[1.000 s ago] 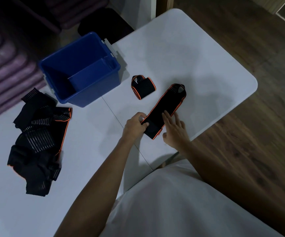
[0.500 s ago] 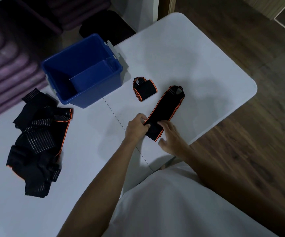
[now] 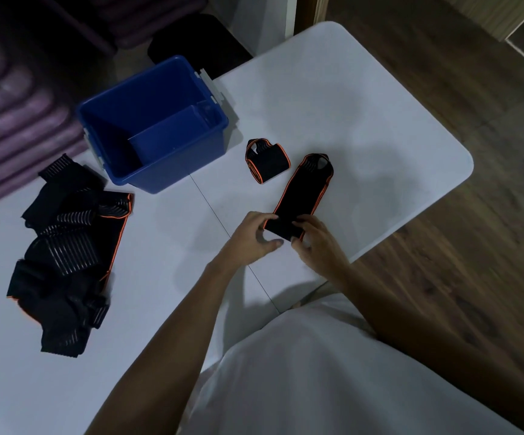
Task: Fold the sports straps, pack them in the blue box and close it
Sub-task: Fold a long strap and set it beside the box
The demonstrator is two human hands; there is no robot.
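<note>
Black orange-edged strap (image 3: 301, 196), long and flat, pinched by both hands.

Dim, cool indoor light, soft shadows, blurred edges, wide-angle bowing

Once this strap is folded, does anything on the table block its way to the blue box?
Nothing visible does. The strap is gripped at its near end by both hands. An already folded strap lies between it and the blue box, low enough to lift over. The box is open.
</note>
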